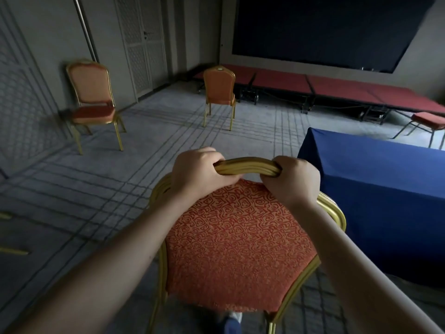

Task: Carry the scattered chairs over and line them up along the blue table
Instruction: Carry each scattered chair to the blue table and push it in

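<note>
A banquet chair (pixel 238 239) with a gold frame and orange patterned backrest is right in front of me. My left hand (pixel 197 172) and my right hand (pixel 292 180) both grip the gold top rail of its backrest. The blue table (pixel 385 179), draped in a blue cloth, stands just to the right of this chair. Two more matching chairs stand apart on the carpet: one chair (pixel 92 102) near the left wall and another chair (pixel 219 92) in the middle distance. A further chair's seat (pixel 428 120) shows beyond the table at the right edge.
A low red stage platform (pixel 337 90) runs along the back wall under a large dark screen (pixel 325 30). Double doors (pixel 142 42) sit at the back left. Gold chair legs (pixel 12 249) poke in at the left edge. Grey patterned carpet lies between the chairs.
</note>
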`<state>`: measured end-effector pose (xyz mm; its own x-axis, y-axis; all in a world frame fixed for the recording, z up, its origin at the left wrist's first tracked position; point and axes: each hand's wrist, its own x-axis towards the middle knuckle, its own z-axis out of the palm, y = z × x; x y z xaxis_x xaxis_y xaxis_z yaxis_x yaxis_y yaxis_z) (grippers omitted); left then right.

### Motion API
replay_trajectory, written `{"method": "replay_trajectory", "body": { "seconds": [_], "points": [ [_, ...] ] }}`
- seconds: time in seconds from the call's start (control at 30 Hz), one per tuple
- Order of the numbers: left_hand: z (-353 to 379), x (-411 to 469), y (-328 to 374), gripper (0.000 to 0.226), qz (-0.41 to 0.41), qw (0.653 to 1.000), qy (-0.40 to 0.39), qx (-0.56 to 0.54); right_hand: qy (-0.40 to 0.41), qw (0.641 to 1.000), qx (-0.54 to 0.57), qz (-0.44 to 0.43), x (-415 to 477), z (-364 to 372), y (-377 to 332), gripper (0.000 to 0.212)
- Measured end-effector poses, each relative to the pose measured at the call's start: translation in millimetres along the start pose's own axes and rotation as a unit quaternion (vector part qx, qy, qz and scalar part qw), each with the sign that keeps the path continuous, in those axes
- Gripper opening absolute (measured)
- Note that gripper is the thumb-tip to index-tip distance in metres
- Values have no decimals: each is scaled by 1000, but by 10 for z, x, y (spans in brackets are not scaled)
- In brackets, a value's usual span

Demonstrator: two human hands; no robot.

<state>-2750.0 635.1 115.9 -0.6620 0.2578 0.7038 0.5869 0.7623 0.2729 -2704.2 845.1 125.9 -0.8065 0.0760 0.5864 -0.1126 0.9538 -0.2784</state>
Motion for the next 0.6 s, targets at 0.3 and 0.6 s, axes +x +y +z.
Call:
{"method": "replay_trajectory", "body": {
  "seconds": [0.3, 0.6],
  "points": [
    [1554, 1741, -930, 41, -28, 1000, 10, 0, -15, 999, 9, -29, 2132, 1328, 952, 17],
    [3192, 3612, -1961, 42, -8, 1000, 18, -9, 1, 1000, -17, -19, 4212, 2614, 1883, 17]
  ]
}}
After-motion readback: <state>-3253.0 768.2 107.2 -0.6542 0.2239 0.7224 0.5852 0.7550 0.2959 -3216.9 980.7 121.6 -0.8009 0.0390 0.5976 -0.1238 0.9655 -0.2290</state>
